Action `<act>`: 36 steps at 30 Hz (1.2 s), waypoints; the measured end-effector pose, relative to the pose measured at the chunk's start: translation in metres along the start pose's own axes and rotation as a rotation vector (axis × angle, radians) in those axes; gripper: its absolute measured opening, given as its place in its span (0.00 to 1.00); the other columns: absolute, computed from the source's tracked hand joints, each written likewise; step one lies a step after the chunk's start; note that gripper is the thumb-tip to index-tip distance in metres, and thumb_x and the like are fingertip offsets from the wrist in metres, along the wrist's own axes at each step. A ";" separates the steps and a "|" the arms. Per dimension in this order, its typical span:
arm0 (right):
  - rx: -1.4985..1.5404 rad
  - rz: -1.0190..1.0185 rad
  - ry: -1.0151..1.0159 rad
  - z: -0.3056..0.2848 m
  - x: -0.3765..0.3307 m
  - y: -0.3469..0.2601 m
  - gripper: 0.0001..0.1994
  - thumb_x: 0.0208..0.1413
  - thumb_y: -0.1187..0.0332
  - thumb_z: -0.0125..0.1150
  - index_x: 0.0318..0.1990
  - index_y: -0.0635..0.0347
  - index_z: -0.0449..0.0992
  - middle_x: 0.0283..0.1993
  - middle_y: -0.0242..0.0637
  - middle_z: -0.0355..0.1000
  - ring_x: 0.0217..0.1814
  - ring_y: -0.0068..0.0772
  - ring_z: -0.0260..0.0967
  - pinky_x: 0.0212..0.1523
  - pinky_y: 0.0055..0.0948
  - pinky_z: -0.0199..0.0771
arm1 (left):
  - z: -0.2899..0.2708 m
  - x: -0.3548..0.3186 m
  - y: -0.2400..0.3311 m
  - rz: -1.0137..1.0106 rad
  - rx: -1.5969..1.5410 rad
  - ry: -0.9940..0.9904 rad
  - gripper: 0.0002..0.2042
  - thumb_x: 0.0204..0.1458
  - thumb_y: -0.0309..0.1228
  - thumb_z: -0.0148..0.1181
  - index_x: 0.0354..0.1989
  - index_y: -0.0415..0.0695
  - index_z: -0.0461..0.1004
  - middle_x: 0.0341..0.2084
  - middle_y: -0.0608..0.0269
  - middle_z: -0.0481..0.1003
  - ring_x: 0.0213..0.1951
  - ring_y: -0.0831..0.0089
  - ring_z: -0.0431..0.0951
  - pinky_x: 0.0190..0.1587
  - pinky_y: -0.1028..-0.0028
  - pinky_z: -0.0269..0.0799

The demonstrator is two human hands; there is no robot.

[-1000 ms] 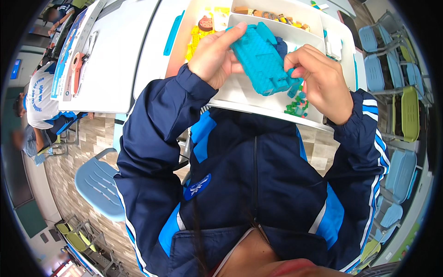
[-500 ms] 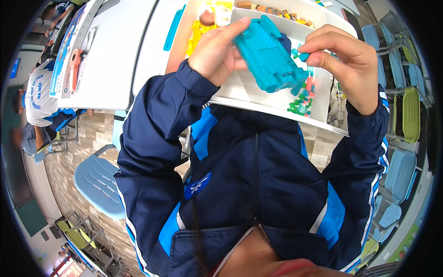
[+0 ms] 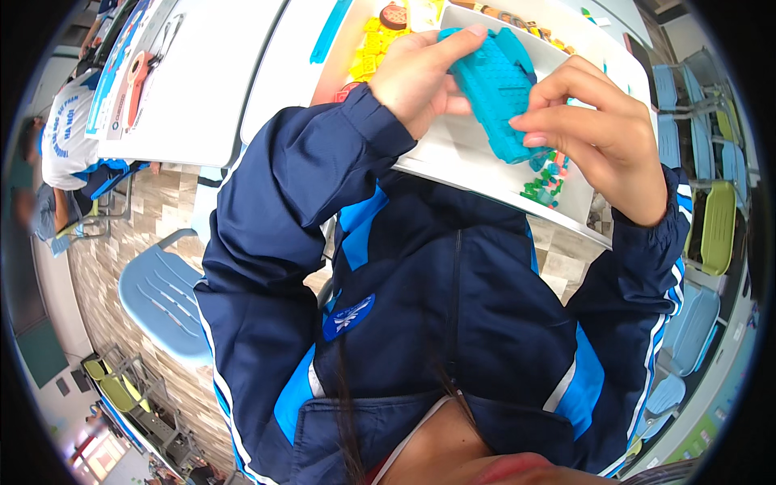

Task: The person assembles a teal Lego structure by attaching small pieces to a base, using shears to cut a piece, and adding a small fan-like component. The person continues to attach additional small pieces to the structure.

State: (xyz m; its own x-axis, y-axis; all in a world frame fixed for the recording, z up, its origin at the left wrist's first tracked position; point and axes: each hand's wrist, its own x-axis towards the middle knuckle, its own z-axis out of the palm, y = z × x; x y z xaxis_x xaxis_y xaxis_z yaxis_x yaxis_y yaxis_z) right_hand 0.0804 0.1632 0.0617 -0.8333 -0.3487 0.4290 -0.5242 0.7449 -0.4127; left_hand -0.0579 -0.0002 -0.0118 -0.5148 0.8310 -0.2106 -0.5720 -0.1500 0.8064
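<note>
Your left hand (image 3: 420,77) has hold of the teal brick model (image 3: 497,93), thumb laid along its far left edge and the other fingers curled at its side and underneath, so that grip is closed on it. You have the model tilted above the white tray (image 3: 465,168), its long side slanting from the far left down toward your right. Your right hand (image 3: 594,129) comes in from the other side, thumb and forefinger drawn nearly together against the model's near right end — whether a small piece sits between those fingertips, you cannot tell from this view, since the fingers cover the spot. Around the model, the tray's compartments hold loose parts: yellow bricks (image 3: 372,50) on the left, with a round reddish-brown piece (image 3: 394,15) beyond them, and brown and orange pieces (image 3: 517,24) along the far side. Just below the model's near end lie small green and coral pieces (image 3: 546,187), and some grey pieces (image 3: 600,214) show beside your right wrist. To your left, a white tabletop (image 3: 194,81) carries an orange-pink tool (image 3: 137,74) — well apart from both hands — and a light blue chair (image 3: 166,303) stands on the floor near your left sleeve.
</note>
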 end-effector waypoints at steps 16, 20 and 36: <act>-0.023 -0.014 -0.087 0.005 0.004 -0.003 0.12 0.35 0.85 0.69 0.31 0.64 0.80 0.32 0.37 0.72 0.36 0.36 0.70 0.33 0.31 0.71 | -0.005 0.012 -0.018 0.108 -0.046 0.057 0.15 0.59 0.36 0.61 0.47 0.37 0.74 0.40 0.60 0.80 0.39 0.71 0.83 0.40 0.68 0.83; -0.005 -0.042 -0.102 0.006 0.002 -0.001 0.12 0.35 0.84 0.69 0.31 0.64 0.80 0.32 0.36 0.71 0.35 0.36 0.70 0.32 0.31 0.71 | -0.005 0.008 -0.016 0.100 -0.058 0.019 0.15 0.59 0.36 0.61 0.47 0.38 0.75 0.40 0.59 0.80 0.39 0.70 0.83 0.42 0.67 0.83; 0.047 -0.037 -0.117 0.014 -0.001 0.001 0.11 0.35 0.86 0.66 0.29 0.67 0.77 0.31 0.38 0.70 0.36 0.40 0.70 0.32 0.34 0.72 | 0.007 -0.001 0.000 -0.014 -0.051 -0.079 0.16 0.66 0.35 0.51 0.54 0.37 0.72 0.46 0.55 0.79 0.45 0.67 0.82 0.46 0.69 0.81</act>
State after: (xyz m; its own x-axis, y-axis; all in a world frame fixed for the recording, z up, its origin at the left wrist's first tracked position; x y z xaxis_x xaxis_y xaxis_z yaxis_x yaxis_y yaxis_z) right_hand 0.0782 0.1567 0.0492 -0.8263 -0.4416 0.3496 -0.5607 0.7035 -0.4368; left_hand -0.0528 0.0024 -0.0072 -0.4555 0.8728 -0.1754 -0.6115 -0.1635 0.7742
